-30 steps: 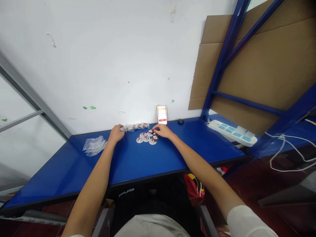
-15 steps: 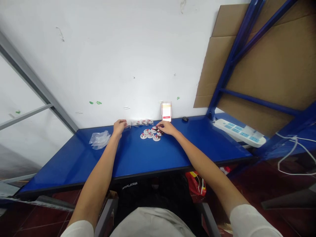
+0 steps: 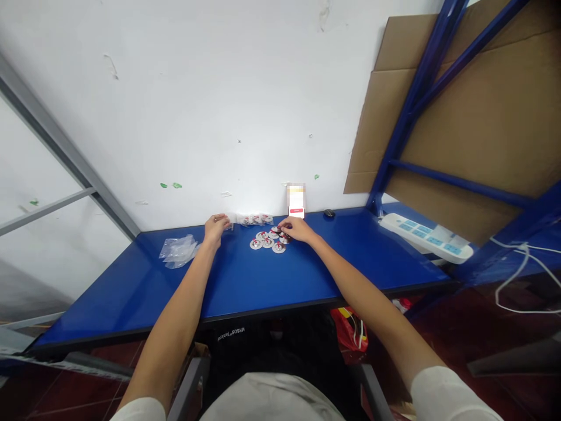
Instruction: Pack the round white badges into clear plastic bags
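My left hand (image 3: pixel 214 229) is at the left end of a row of clear bagged discs (image 3: pixel 255 220) along the wall. Its fingers are closed on the edge of a small clear plastic bag (image 3: pixel 229 222); what the bag holds is hard to make out. My right hand (image 3: pixel 297 228) reaches into a loose cluster of round white discs (image 3: pixel 267 242) with red and dark centres. Its fingertips pinch one at the cluster's right side, partly hidden by the fingers. Flat clear bags (image 3: pixel 179 250) lie left of my left forearm.
A phone (image 3: pixel 296 200) with a lit screen leans on the wall behind the discs. Near it lies a small black object (image 3: pixel 329 213). On the right, a white power strip (image 3: pixel 425 235) lies by the blue metal frame (image 3: pixel 401 126). The blue table (image 3: pixel 263 286) ends at a dark front edge.
My left hand has shifted slightly right against the bag at the row's end. My right hand stays over the discs. The view has tilted a little.
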Demonstrator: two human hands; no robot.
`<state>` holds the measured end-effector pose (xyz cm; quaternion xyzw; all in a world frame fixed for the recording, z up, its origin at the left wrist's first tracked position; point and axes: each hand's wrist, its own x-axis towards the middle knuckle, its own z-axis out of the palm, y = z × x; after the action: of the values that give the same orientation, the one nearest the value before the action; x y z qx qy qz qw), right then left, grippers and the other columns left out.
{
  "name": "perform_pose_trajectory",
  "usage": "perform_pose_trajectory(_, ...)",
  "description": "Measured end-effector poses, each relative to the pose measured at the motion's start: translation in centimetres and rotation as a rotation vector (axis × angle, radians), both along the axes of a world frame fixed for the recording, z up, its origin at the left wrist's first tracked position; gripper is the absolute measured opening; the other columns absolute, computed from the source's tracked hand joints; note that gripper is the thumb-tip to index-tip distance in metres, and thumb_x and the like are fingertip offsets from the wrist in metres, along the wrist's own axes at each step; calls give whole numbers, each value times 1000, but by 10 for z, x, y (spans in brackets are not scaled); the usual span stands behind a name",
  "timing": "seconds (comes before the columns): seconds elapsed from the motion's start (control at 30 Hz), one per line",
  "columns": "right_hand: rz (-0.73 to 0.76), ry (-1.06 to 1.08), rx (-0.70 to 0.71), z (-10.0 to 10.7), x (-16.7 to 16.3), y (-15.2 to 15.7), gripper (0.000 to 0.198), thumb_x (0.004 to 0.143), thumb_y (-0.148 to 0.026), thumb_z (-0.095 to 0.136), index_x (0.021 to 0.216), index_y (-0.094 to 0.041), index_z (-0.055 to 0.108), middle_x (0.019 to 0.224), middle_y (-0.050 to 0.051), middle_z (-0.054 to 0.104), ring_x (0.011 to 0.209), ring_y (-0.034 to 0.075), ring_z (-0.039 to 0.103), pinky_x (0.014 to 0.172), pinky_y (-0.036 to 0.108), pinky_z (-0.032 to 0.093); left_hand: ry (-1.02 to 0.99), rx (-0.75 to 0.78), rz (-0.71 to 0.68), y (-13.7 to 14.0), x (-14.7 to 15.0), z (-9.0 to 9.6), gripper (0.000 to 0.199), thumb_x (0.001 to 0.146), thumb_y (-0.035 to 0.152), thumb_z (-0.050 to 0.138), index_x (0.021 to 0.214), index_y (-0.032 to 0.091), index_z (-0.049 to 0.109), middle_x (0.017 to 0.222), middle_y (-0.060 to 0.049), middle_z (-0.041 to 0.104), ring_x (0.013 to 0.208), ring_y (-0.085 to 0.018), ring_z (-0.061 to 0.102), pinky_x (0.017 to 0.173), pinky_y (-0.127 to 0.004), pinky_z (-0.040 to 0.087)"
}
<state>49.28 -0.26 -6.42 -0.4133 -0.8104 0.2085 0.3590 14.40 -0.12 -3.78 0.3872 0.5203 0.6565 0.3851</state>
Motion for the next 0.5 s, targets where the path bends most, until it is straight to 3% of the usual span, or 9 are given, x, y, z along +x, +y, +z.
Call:
perform_pose_trajectory(0.13, -1, 6, -8, 2, -1, -2, 25, 90, -8, 68, 106, -18, 84, 104, 8, 83, 93, 21, 77, 88, 31, 59, 37, -113, -11, 1, 6, -3, 27, 73, 17, 83, 92, 12, 65, 78, -8, 71, 70, -16, 70, 69, -30, 59)
perform_pose_trajectory(0.27, 9, 18, -11, 3, -1, -2, 25, 89, -7, 70, 106, -19, 84, 103, 8, 83, 93, 20, 77, 90, 31, 59, 143, -152, -8, 2, 11, -5, 33, 67, 20, 85, 93, 12, 68, 69, -4, 67, 59, -15, 62, 58, -27, 50)
perform_pose_trajectory(0.37, 10, 20, -11, 2, -1, -1, 25, 90, -7, 70, 107, -19, 84, 104, 7, 83, 94, 20, 78, 92, 31, 59, 231, -148, 38, 1, 10, -4, 38, 62, 18, 81, 98, 13, 71, 70, -2, 67, 61, -16, 61, 56, -27, 46)
perform_pose_trajectory(0.5, 10, 7, -9, 0, 0, 0, 24, 90, -7, 69, 107, -19, 83, 104, 7, 83, 94, 20, 78, 89, 29, 59, 312, -137, 110, -2, 5, 3, 29, 62, 20, 74, 90, 15, 72, 77, -4, 70, 70, -19, 64, 63, -29, 49)
